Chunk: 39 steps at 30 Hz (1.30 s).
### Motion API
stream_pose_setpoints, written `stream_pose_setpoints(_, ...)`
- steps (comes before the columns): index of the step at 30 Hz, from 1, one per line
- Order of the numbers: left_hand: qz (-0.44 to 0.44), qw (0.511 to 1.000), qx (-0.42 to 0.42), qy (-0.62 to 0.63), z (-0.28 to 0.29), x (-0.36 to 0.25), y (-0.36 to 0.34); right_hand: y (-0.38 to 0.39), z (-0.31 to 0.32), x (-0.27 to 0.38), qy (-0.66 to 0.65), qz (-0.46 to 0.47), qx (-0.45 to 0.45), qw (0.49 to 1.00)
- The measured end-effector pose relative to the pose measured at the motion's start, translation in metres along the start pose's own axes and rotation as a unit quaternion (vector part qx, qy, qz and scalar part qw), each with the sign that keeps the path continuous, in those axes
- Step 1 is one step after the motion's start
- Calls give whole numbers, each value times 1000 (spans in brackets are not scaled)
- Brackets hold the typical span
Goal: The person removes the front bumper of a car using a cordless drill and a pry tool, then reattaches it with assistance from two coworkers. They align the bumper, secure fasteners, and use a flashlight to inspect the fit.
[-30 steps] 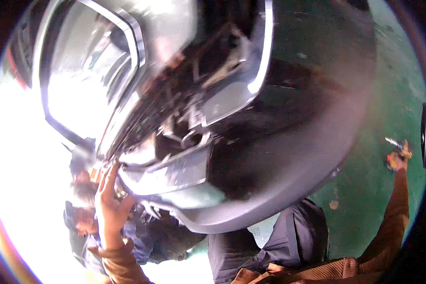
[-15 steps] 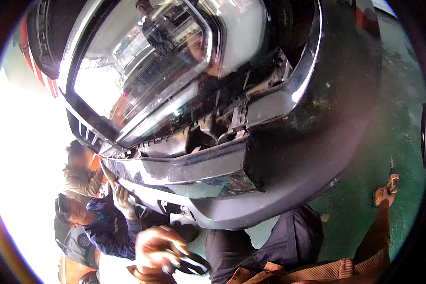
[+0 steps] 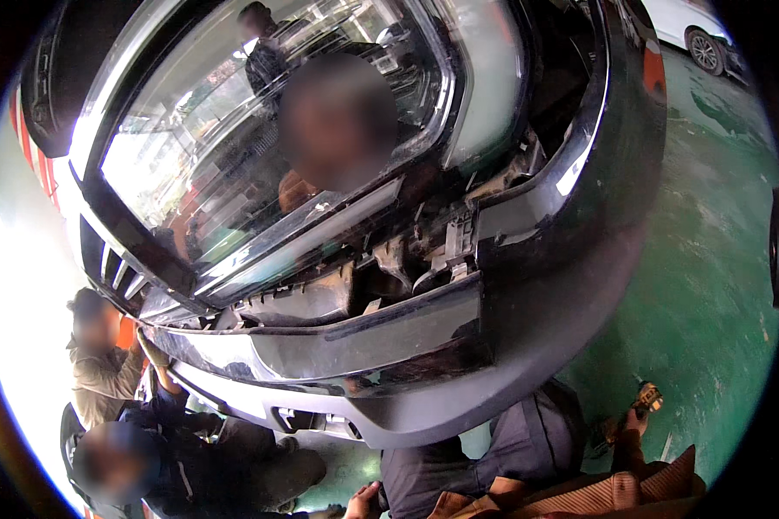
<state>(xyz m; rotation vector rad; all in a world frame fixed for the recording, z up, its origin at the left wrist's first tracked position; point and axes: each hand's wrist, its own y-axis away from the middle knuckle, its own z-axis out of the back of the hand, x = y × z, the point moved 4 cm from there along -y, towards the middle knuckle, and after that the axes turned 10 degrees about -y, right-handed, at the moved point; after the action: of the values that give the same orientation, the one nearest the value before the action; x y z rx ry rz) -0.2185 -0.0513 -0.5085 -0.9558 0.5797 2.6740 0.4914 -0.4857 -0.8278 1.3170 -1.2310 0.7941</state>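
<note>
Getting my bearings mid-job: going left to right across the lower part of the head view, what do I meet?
Dark-clad co-worker → left hand → trousers → right hand with drill.

- Bumper (image 3: 545, 320) before the legs (image 3: 532, 432).
- Window (image 3: 225, 164) behind the bumper.
- Two co-workers (image 3: 104, 372) by the bumper's left end.
- Drill (image 3: 648, 397) in the right grip (image 3: 635, 421), right of the legs.
- Car (image 3: 677, 19) beyond the bumper, far right.

A vehicle repair workshop, judging by the green painted floor (image 3: 710, 233), the dark, curved plastic car bumper (image 3: 571, 277) with exposed grey brackets (image 3: 460, 240), the yellow-and-black power drill (image 3: 648, 397), and the parked white car (image 3: 679, 22).
</note>
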Motion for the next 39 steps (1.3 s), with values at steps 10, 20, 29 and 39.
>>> stream_pose_setpoints(10,236,916,80,313,-11,-43,-63,79,-9,39,-222,-142,61,963)
stream_pose_setpoints(20,209,923,113,302,-3,-71,-84,130,-114,362,-292,-44,179,938)
stream_pose_setpoints(29,193,932,117,285,37,-83,-62,230,-215,515,-371,-44,544,752)
stream_pose_setpoints(39,-277,897,266,219,201,-375,84,327,-279,608,-122,14,605,787)
